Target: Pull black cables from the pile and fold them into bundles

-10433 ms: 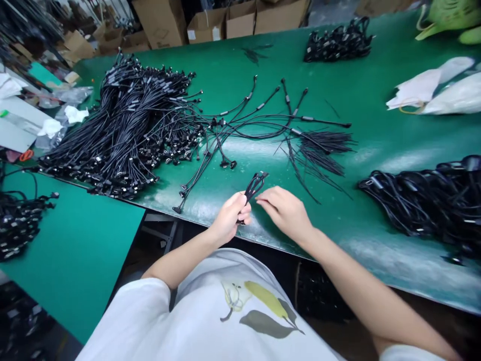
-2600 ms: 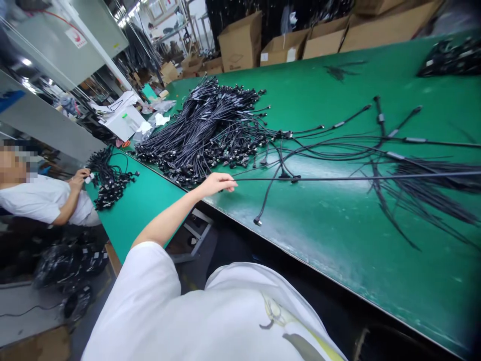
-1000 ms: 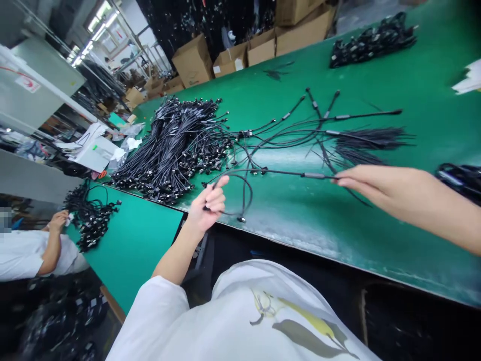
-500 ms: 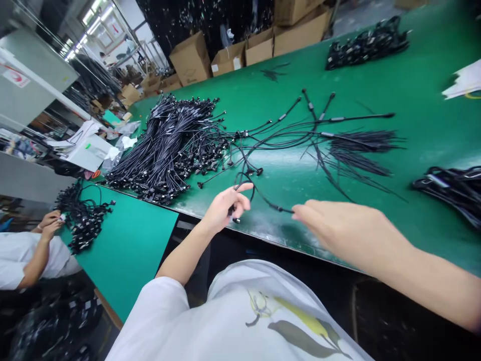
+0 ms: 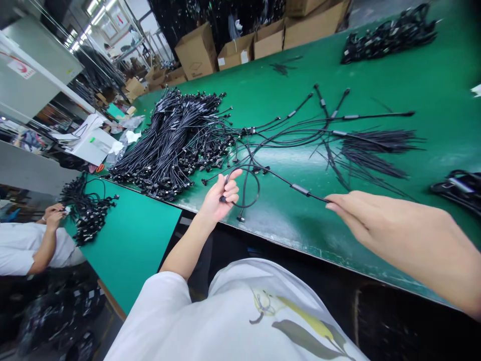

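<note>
A black cable [image 5: 276, 175] with a grey sleeve runs between my hands above the green table. My left hand [image 5: 222, 196] is closed around one part of it, and a loop hangs off to the right of those fingers. A connector [image 5: 241, 218] dangles below the loop. Farther right, my right hand [image 5: 379, 215] pinches the cable past its sleeve, holding that stretch nearly straight. Behind the held cable, several loose cables [image 5: 289, 143] fan out across the table, beside a bunch of thin black ties [image 5: 379, 143].
A large heap of black cables [image 5: 176, 140] covers the table's left part. Bundled cables [image 5: 391, 35] lie at the back right, others [image 5: 458, 186] at the right edge. Cardboard boxes [image 5: 197, 50] line the far side. At left, a co-worker's hands [image 5: 54, 214] handle something beside another cable pile [image 5: 90, 210].
My right hand has moved right, drawing the cable out longer and straighter. My left hand has shifted slightly left and up, and its fingers have curled in. The view has shifted a little.
</note>
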A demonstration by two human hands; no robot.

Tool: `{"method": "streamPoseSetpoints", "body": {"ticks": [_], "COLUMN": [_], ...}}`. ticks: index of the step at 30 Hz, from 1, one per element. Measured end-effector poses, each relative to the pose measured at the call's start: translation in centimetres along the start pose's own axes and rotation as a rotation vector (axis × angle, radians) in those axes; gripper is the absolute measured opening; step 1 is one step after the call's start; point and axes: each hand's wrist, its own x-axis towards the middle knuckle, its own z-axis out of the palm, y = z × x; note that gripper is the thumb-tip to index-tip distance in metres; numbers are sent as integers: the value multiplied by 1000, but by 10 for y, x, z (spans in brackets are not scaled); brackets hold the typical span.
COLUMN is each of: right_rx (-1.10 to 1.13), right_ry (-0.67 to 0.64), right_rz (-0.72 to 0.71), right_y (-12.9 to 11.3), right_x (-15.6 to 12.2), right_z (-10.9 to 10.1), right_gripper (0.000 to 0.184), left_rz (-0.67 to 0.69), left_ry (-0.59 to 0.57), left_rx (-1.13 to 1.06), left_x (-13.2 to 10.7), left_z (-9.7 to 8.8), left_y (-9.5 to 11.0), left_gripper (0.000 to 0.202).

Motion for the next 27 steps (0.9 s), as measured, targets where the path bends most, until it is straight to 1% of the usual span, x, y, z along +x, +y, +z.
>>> {"method": "streamPoseSetpoints", "body": {"ticks": [3, 5, 7, 9, 10, 12, 13, 14, 15, 16, 18, 20, 22, 24, 25, 27], "right_rx": [13, 81, 233, 401, 473, 611, 691, 785, 892, 1006, 1220, 1425, 1614, 1761, 1807, 1849], "right_ry": [-5, -66, -189, -311, -338, -325, -294, -248, -184, -108, 25, 41, 34, 118, 178, 245], "right_rz": [-35, -61, -109, -145, -137, -49, 26, 116, 219, 325, 521, 679, 852, 1025, 1082, 1103], "right_y": [-4, -13, -27, -39, -43, -45, -43, -41, -38, -37, -42, -54, -69, -80, -84, -88], "right_x": [2, 3, 5, 12, 16, 25, 29, 32, 33, 33, 28, 23, 21, 23, 25, 30], "right_z": [6, 12, 17, 19, 20, 22, 24, 28, 33, 39, 55, 71, 80, 83, 82, 78], "right_gripper": [40, 37, 34, 31, 31, 31, 31, 30, 29, 31, 42, 47, 45, 44, 44, 43], "left_rz": [-22, 40, 139, 230, 256, 263, 250, 231, 214, 197, 158, 124, 80, 64, 77, 163], "left_ry": [-11, -20, -62, -155, -213, -317, -352, -371, -370, -354, -294, -255, -280, -280, -244, -118], "left_rx": [122, 254, 471, 775, 939, 1214, 1295, 1322, 1285, 1190, 912, 694, 647, 676, 680, 663], "left_x": [-2, -2, -2, -5, -7, -13, -15, -17, -18, -17, -14, -9, -5, -3, -2, -1], "left_z": [3, 3, 2, 2, 1, 0, 0, 0, 0, 0, 2, 4, 5, 2, 0, -5], "left_y": [-4, -11, -25, -41, -49, -61, -65, -68, -69, -70, -71, -75, -83, -93, -98, -107], "left_gripper": [25, 24, 27, 33, 35, 38, 39, 39, 39, 40, 40, 42, 47, 53, 54, 53]}}
